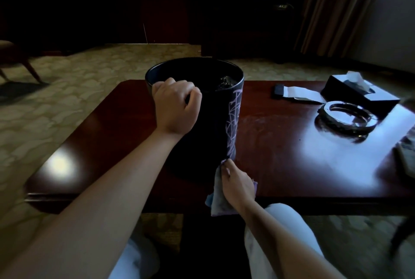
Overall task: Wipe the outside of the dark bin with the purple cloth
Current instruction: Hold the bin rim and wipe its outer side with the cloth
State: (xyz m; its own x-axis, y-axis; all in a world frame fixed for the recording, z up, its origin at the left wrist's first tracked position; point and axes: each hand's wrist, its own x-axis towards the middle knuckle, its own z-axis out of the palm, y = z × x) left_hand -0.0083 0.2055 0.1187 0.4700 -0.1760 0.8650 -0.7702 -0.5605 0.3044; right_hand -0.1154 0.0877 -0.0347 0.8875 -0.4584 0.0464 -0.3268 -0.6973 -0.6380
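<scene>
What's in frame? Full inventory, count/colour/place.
dark bin: 1, black with pale line pattern, upright at table centre
purple cloth: 1, purple-grey, at bin's lower right side
table: 1, glossy red-brown, foreground
tissue box: 1, black, far right of table
ashtray: 1, clear glass, right, before tissue box
paper slip: 1, white, left of tissue box
chair: 1, wooden, far left, partly seen
left hand: gripping bin rim
right hand: holding cloth against bin base
</scene>
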